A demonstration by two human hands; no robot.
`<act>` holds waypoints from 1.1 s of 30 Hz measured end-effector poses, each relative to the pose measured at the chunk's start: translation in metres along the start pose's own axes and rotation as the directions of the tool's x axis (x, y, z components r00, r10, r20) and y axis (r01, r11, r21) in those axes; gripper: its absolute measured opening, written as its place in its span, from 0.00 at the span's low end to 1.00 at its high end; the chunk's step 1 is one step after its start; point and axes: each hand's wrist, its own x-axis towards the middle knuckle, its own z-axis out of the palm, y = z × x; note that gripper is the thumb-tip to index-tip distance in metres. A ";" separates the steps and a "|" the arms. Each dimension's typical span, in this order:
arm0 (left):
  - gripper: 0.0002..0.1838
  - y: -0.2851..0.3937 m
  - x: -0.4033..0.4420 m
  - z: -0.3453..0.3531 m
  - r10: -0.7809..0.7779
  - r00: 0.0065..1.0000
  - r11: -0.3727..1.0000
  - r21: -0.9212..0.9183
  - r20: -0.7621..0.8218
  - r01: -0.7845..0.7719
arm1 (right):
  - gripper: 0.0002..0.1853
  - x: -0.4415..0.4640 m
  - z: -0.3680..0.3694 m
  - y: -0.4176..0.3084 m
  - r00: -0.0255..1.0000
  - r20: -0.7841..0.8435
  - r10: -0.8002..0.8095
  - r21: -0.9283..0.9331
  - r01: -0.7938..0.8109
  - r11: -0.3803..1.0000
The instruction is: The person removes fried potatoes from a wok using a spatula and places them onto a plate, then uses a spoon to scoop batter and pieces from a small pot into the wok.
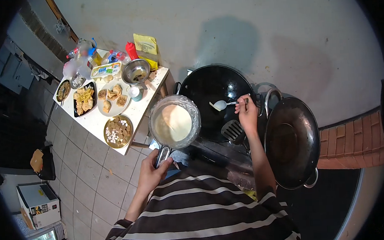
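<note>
My left hand point(153, 171) is closed around the handle of a saucepan point(153, 109). Pale, creamy liquid point(173, 123) fills part of the pan. Over the large black wok point(199, 87), my right hand point(247, 110) grips a spoon point(220, 104) by its handle. A small pale streak shows at the spoon's tip; whether it is liquid or a solid bit I cannot tell. Just below the spoon, a black slotted turner point(232, 130) lies against the wok's near side. The saucepan is held left of the wok, near its rim.
A second wok point(292, 143) stands tilted at the right, near a brick ledge point(351, 141). The white table point(138, 116) at left bears a plate of browned pastries point(121, 100), a dish of fried food point(84, 100), a bowl of sliced pieces point(118, 131) and a metal bowl point(136, 71).
</note>
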 end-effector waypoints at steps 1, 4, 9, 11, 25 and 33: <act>0.11 0.000 0.000 -0.001 0.005 1.000 1.000 -0.003 0.005 -0.005 | 0.09 0.000 0.002 -0.004 1.000 0.008 -0.009 -0.049 0.009 0.999; 0.10 -0.001 -0.002 -0.001 0.005 1.000 1.000 -0.012 0.002 -0.005 | 0.10 -0.001 0.004 -0.013 0.999 -0.005 -0.041 -0.112 0.040 0.993; 0.10 0.000 -0.004 -0.001 -0.024 1.000 1.000 -0.012 -0.003 0.024 | 0.09 -0.001 -0.002 -0.021 0.986 -0.160 0.041 0.029 -0.036 0.999; 0.10 -0.001 -0.002 -0.001 -0.026 1.000 0.999 0.019 0.002 0.026 | 0.09 -0.002 -0.009 -0.022 0.983 -0.173 0.057 0.117 -0.037 0.992; 0.11 0.015 0.006 0.011 -0.040 0.992 0.997 0.071 0.121 0.031 | 0.12 -0.054 -0.021 -0.113 0.996 -0.035 -0.078 0.543 0.084 0.835; 0.10 0.023 -0.004 0.016 0.000 0.992 0.991 0.134 0.129 -0.018 | 0.09 -0.083 0.012 -0.118 0.978 0.080 -0.192 0.144 0.179 0.973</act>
